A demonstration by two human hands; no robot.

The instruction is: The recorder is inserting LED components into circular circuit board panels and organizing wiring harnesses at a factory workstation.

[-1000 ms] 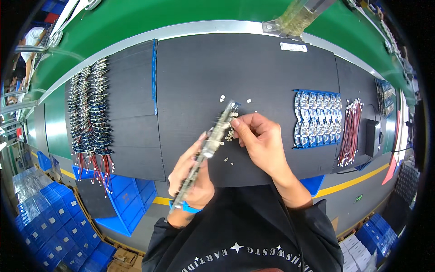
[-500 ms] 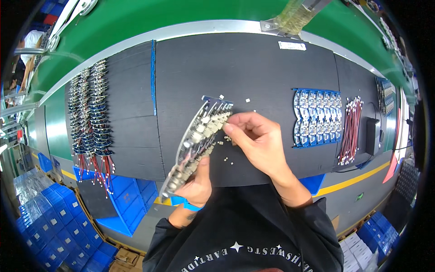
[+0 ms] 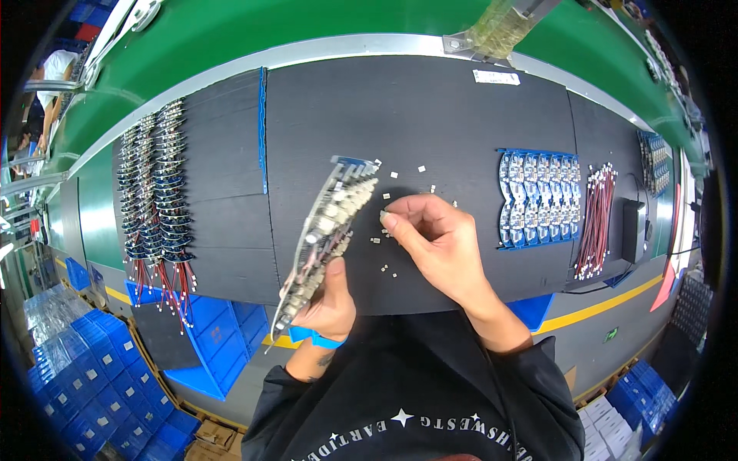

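My left hand (image 3: 327, 307) grips a circuit board panel (image 3: 319, 230) by its lower part, thumb on the near face. The panel stands tilted on edge, with rows of pale connectors along it and its upper end leaning right. To its right is my right hand (image 3: 438, 238), apart from the panel, thumb and forefinger pinched together. Whatever is between those fingertips is too small to make out. Several small white connectors (image 3: 375, 240) lie scattered on the black work mat (image 3: 330, 107) around the right fingertips.
Blue board panels (image 3: 538, 200) lie at the right, beside a bundle of red wires (image 3: 596, 223) and a black box (image 3: 633, 230). Stacked boards with wires (image 3: 157, 184) fill the left. A blue strip (image 3: 262, 131) lies on the mat. A metal post (image 3: 507, 31) stands beyond.
The panel in my left hand has swung left and turned more edge-on, away from my right fingertips. My right hand stays nearly in place, still pinched.
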